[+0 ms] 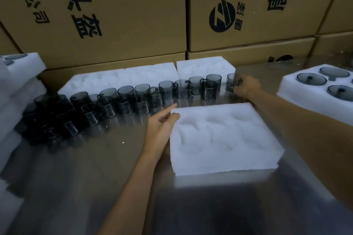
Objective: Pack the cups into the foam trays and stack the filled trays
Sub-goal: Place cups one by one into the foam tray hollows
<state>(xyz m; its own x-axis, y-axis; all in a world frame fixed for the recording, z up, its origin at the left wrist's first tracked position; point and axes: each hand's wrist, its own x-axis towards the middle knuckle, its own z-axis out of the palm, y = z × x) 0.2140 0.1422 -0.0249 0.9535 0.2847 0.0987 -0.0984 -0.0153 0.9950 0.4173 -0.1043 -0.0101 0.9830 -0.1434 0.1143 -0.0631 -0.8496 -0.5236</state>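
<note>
A white foam tray (223, 139) with empty hollows lies in front of me on the steel table. My left hand (162, 126) holds its far left corner, thumb on top. A long row of smoky grey glass cups (124, 99) with handles runs from the left to the middle right. My right hand (246, 86) grips the rightmost cup (231, 82) of that row, which stands on the table.
Two more empty foam trays (122, 78) lie behind the cups. A filled tray (298, 91) with cups sits at the right, and stacked foam (17, 74) at the left. Cardboard boxes (118, 15) wall the back. The steel table (95, 177) reaches toward me.
</note>
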